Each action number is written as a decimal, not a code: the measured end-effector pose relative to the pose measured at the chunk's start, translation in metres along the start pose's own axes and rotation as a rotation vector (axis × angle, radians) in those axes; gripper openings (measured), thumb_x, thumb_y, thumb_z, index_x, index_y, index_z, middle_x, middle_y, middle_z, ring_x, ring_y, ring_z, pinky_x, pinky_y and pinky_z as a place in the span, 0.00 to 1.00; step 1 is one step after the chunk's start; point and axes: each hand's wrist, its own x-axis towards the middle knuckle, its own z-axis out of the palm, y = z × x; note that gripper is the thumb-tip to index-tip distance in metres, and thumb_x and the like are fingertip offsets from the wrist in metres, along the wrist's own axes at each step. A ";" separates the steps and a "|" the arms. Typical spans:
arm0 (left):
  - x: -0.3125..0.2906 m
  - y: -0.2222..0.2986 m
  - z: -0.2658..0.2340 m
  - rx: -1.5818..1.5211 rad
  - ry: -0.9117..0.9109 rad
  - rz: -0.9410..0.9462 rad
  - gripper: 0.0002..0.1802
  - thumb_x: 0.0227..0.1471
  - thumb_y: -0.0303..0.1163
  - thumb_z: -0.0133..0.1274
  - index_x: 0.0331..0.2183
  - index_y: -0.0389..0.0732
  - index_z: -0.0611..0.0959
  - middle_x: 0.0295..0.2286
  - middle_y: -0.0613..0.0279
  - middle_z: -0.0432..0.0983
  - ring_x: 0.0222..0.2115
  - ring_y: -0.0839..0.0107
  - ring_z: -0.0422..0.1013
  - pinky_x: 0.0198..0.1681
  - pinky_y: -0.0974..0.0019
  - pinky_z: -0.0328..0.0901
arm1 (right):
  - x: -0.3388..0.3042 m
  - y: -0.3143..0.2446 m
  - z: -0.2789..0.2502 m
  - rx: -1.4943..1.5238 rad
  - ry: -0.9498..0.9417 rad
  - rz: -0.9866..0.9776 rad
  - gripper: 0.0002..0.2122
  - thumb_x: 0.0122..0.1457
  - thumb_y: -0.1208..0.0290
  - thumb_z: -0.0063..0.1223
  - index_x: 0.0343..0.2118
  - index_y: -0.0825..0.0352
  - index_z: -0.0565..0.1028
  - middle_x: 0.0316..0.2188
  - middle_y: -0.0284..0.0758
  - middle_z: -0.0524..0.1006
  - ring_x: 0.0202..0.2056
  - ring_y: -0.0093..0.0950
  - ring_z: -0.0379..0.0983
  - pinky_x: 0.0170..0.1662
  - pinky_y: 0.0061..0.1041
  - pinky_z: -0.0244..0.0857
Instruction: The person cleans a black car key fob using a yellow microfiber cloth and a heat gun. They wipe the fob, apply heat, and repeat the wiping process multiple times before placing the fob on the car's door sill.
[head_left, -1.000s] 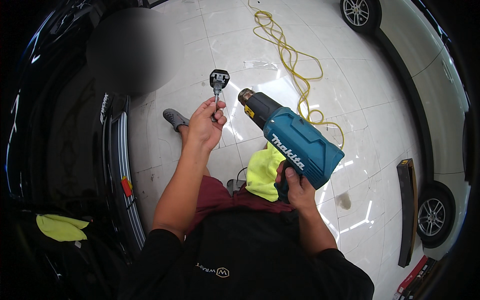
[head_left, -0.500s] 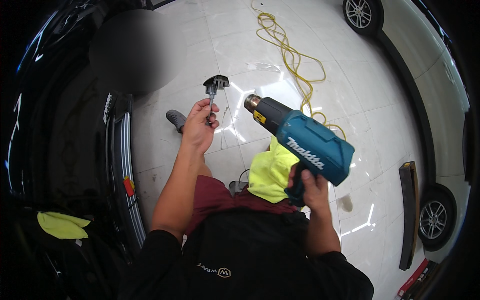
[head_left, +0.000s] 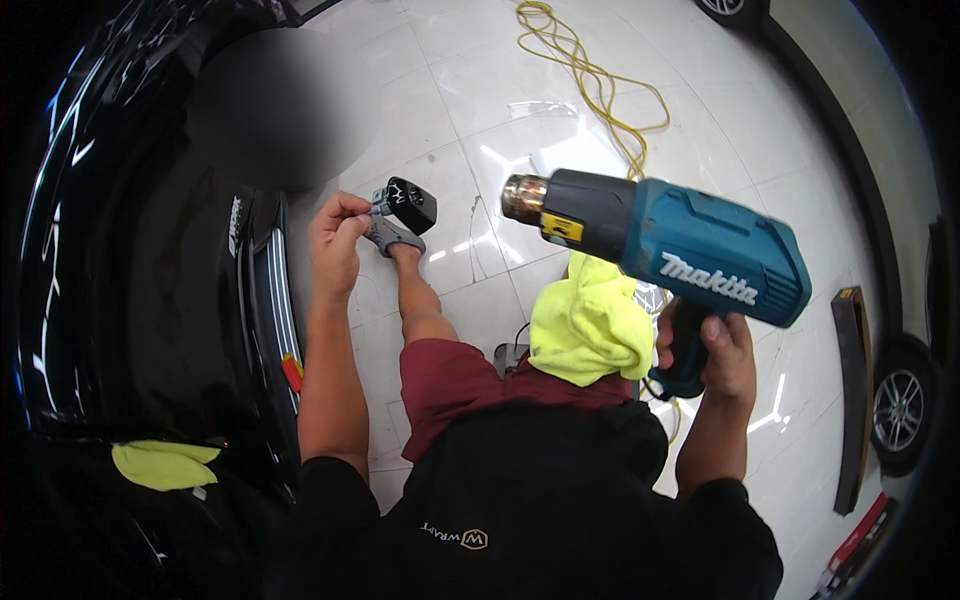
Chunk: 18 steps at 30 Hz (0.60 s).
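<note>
My right hand (head_left: pixel 735 360) is wrapped round the handle of a teal and black heat gun (head_left: pixel 715 245). The gun's metal nozzle points left, toward the other hand. On the left side, my left hand (head_left: pixel 340 235) pinches the thin grey stem of a small part with a glossy black cap (head_left: pixel 412 203). This cap hangs in the air just right of the fingertips, a gap apart from the nozzle. A bright yellow cloth (head_left: pixel 590 320) is draped at my waist, below the gun.
A glossy black car (head_left: pixel 120 300) stands close on the left, with another yellow cloth (head_left: pixel 165 466) and a red-and-yellow tool (head_left: pixel 291 372) on it. A yellow cable (head_left: pixel 600 85) lies looped on the tiled floor. To the right are a long dark box (head_left: pixel 852 400) and a light-coloured car (head_left: pixel 850 110).
The heat gun has come up and right, its nozzle now pointing more squarely left. My left hand has shifted left and turned the part, so its cap faces right instead of up.
</note>
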 end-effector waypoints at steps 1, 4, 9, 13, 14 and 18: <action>0.000 0.001 0.000 0.028 -0.014 0.000 0.05 0.44 0.19 0.46 0.27 0.36 0.75 0.25 0.69 0.66 0.26 0.80 0.60 0.32 0.76 0.56 | 0.002 -0.003 0.001 -0.009 -0.007 0.004 0.27 0.56 0.57 0.57 0.52 0.72 0.65 0.25 0.40 0.74 0.22 0.25 0.71 0.27 0.22 0.66; -0.002 0.006 0.001 0.101 -0.050 0.007 0.05 0.44 0.19 0.46 0.27 0.36 0.75 0.25 0.69 0.67 0.26 0.81 0.60 0.31 0.76 0.56 | 0.006 -0.008 0.003 -0.014 -0.016 0.065 0.24 0.56 0.60 0.56 0.51 0.71 0.66 0.26 0.38 0.74 0.23 0.24 0.71 0.28 0.21 0.66; -0.002 0.004 0.006 0.166 -0.075 0.025 0.05 0.44 0.19 0.46 0.28 0.36 0.76 0.26 0.70 0.67 0.26 0.82 0.61 0.31 0.77 0.56 | 0.012 -0.001 0.001 -0.146 0.020 0.119 0.26 0.56 0.55 0.54 0.50 0.71 0.66 0.24 0.39 0.74 0.20 0.25 0.70 0.24 0.21 0.64; 0.000 0.001 0.011 0.186 -0.097 0.014 0.05 0.45 0.19 0.46 0.28 0.36 0.76 0.25 0.70 0.67 0.26 0.82 0.61 0.31 0.77 0.56 | 0.018 -0.002 -0.002 -0.118 -0.012 0.147 0.25 0.56 0.56 0.55 0.50 0.70 0.66 0.24 0.38 0.74 0.19 0.24 0.70 0.25 0.20 0.65; 0.001 0.000 0.011 0.182 -0.096 0.006 0.05 0.45 0.18 0.46 0.28 0.35 0.76 0.25 0.70 0.68 0.26 0.82 0.61 0.32 0.77 0.56 | 0.020 0.000 -0.004 -0.117 -0.040 0.151 0.24 0.57 0.57 0.54 0.50 0.70 0.66 0.24 0.38 0.74 0.19 0.24 0.70 0.25 0.20 0.66; 0.004 -0.004 0.016 0.194 -0.111 -0.007 0.06 0.45 0.19 0.46 0.28 0.36 0.75 0.25 0.70 0.67 0.26 0.82 0.61 0.31 0.77 0.56 | 0.024 0.007 -0.009 -0.089 -0.082 0.156 0.22 0.60 0.59 0.51 0.51 0.70 0.66 0.25 0.37 0.74 0.20 0.23 0.70 0.26 0.20 0.66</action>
